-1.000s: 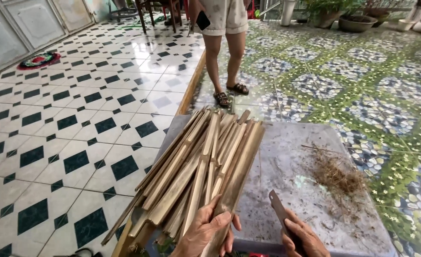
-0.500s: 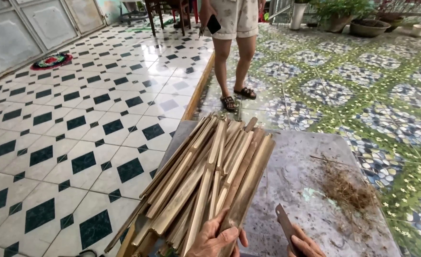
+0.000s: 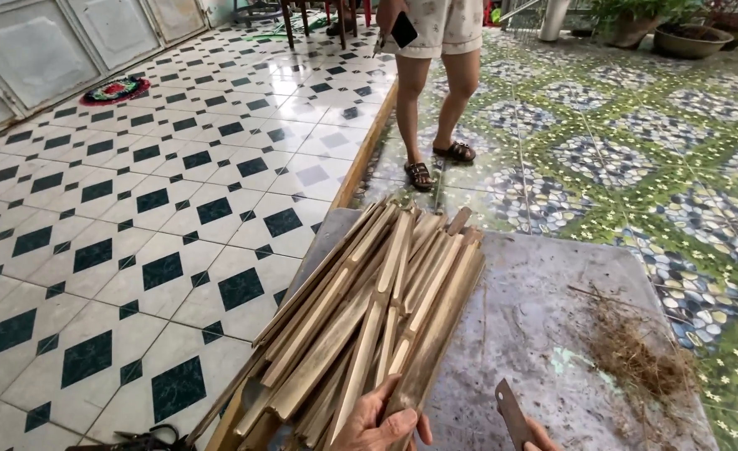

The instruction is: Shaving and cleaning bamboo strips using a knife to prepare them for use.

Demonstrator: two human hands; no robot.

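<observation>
The person's left hand is curled around the near end of a fat bundle of split bamboo strips, fingers wrapped over a strip at the bottom of the frame. The bundle lies fanned out on a worn grey metal table, tips pointing away and partly hanging off the left edge. The right hand barely peeks in at the bottom, closed on a dark knife blade that sticks up. A pile of dry fibre shavings sits on the right. Someone in sandals stands on the tiled floor beyond.
</observation>
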